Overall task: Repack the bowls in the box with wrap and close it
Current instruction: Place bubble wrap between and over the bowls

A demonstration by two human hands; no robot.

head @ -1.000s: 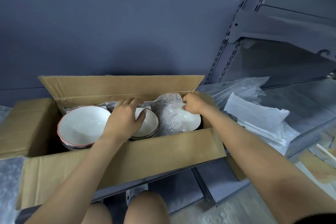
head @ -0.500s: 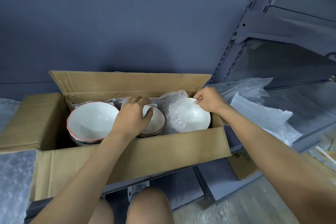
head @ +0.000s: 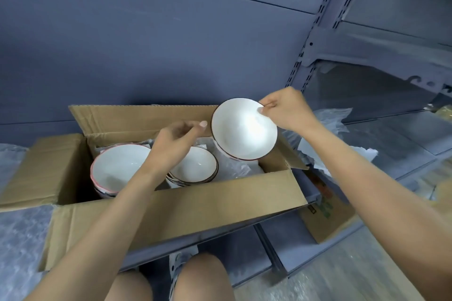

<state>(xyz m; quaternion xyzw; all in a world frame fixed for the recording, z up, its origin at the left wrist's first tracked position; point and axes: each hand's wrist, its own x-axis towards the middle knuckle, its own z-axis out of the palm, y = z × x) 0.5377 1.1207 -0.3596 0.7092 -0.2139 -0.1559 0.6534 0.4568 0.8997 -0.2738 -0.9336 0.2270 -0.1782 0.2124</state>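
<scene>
Grey shelving holds the box (head: 171, 212), flaps open. Right hand (head: 285, 109) pinches a bare bowl (head: 243, 128) above it; left hand (head: 175, 140) hovers loosely curled, empty — wrapping and closing remain.

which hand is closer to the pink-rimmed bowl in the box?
Left. The left hand hovers just right of the pink-rimmed bowl; the right hand is farther right, pinching the raised bowl.

White dark-rimmed bowl (head: 244, 128) tilted above open cardboard box (head: 176, 205) w/ stacked bowls (head: 193, 168).
</scene>
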